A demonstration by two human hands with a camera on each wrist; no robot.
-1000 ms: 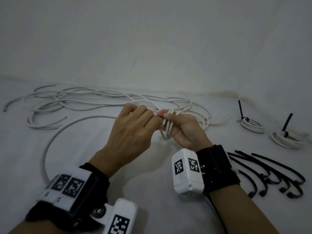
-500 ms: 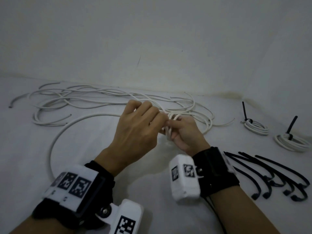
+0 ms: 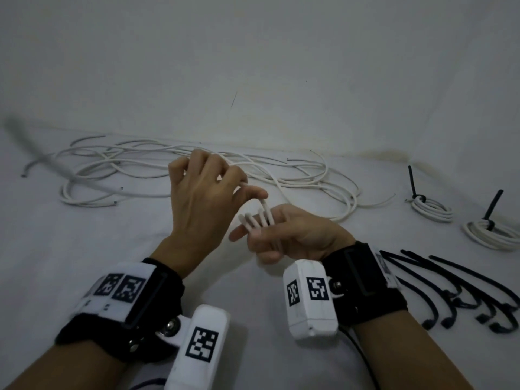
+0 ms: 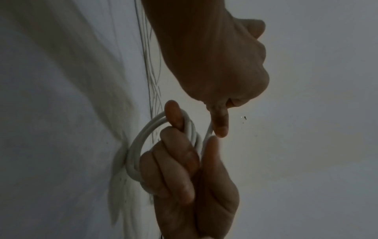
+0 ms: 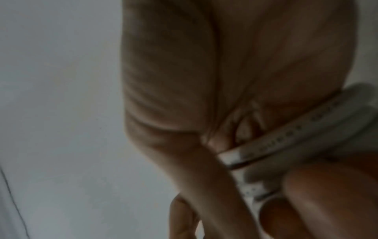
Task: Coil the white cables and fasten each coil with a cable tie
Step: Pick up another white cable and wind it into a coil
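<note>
a white cloth-covered surface (image 3: 70, 263) fills the lower part of the head view and meets a pale wall behind. at about eleven to twelve o'clock a loose tangle of white cables (image 3: 157, 167) sprawls across it. at two to three o'clock lie two tied coils, the nearer coil (image 3: 491, 233) and, just beyond it, the farther coil (image 3: 430, 208), each with a black tie tail sticking up. at about four o'clock a bunch of black cable ties (image 3: 461, 288) lies fanned out, heads toward the viewer.
</note>
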